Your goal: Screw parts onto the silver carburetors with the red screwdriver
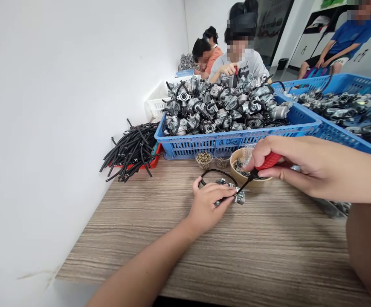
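Note:
On the wooden table [172,213], my left hand [209,204] grips a small silver metal part [240,198] with a black hose [219,171] looping behind it. My right hand [278,166] is closed around a screwdriver [269,161] with a red handle. The black shaft slants down to the left, and its tip meets the metal part beside my left fingertips. Between my hands, the far side of the part is partly covered by my left fingers.
A blue crate [192,147] heaped with metal parts stands behind two small cups of screws [204,158] and a round tub [236,170]. Black hoses [134,147] fill a red tray at left. Another blue crate [342,81] is at right. A person [252,59] sits opposite, others beyond.

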Demonstrator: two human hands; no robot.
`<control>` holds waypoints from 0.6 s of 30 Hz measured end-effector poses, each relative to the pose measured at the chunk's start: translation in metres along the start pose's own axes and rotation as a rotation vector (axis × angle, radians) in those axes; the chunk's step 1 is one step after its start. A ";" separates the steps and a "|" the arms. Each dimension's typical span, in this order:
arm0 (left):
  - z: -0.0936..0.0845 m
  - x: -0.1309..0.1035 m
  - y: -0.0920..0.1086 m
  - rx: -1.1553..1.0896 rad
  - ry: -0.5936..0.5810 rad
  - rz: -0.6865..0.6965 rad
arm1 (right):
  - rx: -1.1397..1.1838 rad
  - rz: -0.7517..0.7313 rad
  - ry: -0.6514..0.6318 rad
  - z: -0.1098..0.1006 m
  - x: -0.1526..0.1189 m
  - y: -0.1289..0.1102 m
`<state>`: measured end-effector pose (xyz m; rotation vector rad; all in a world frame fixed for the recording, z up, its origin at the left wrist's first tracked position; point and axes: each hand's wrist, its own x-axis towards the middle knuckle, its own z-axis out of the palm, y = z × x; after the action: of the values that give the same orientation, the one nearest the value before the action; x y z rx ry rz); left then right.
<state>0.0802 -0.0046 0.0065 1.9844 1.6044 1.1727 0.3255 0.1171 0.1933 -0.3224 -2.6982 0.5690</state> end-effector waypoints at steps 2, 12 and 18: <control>-0.001 0.000 0.000 0.002 -0.001 -0.002 | -0.030 -0.008 0.034 0.000 0.001 0.001; 0.003 0.003 -0.005 -0.010 0.065 -0.005 | -0.152 0.005 0.184 0.010 0.010 0.004; 0.002 0.002 -0.005 -0.009 0.066 -0.012 | -0.009 0.010 0.105 0.005 0.004 0.001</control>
<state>0.0786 -0.0007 0.0030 1.9468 1.6374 1.2509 0.3200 0.1174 0.1897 -0.3587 -2.6001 0.5282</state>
